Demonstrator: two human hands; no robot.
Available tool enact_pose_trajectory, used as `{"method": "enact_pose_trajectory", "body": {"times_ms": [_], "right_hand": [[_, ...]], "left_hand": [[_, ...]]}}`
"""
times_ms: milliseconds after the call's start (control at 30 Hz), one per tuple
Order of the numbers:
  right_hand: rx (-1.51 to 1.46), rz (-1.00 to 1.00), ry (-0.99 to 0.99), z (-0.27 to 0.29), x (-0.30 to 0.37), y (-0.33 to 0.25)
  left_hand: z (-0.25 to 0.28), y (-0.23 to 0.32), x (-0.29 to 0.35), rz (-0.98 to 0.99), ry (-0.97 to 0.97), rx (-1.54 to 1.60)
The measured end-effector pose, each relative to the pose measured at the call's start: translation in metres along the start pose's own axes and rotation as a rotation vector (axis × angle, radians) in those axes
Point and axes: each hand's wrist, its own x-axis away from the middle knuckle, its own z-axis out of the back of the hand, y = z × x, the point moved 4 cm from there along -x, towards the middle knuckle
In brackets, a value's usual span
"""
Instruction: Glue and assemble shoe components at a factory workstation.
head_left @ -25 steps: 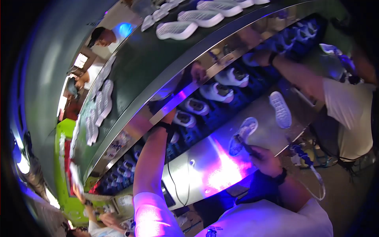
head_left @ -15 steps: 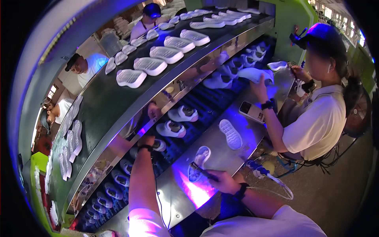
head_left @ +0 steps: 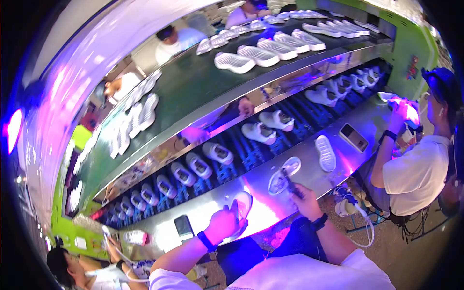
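My left hand (head_left: 223, 226) is closed round a pale sneaker (head_left: 245, 202) above the metal bench, its toe pointing away from me. The hand hides much of the shoe. In my right hand (head_left: 307, 203) is a dark, slim tool like a brush (head_left: 294, 187). Its tip is over a pale sole-shaped piece (head_left: 277, 183) that lies on the bench and has a whitish, shiny inside. Just right of that piece a white shoe sole (head_left: 326, 153) lies flat.
Beyond the bench, sneakers (head_left: 199, 166) line a blue slatted conveyor. White soles (head_left: 234, 62) rest on the raised green belt above. Phones (head_left: 354, 137) (head_left: 183, 226) lie on the bench. One co-worker (head_left: 416, 164) sits at the right, another (head_left: 72, 270) at lower left.
My left hand has come back from the conveyor to the near bench, bringing a sneaker. My right hand still holds the tool over the sole-shaped piece. The view has swung left.
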Motion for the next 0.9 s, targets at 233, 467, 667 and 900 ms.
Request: {"method": "enact_pose_trajectory", "body": {"times_ms": [233,467,667,900], "right_hand": [[0.189,0.047,-0.021,-0.032,0.034,-0.039],[0.276,0.208,-0.112,-0.062,0.066,-0.109],[0.485,0.265,-0.254,-0.071,0.082,-0.153],[0.539,0.354,-0.218,-0.082,0.075,-0.155]], "left_hand": [[-0.001,-0.015,0.065,0.369,-0.078,0.776],[0.024,0.015,0.077,0.09,0.731,1.014],[0.057,0.032,0.096,-0.268,0.859,0.631],[0.076,0.05,0.11,-0.486,0.908,0.254]]}}
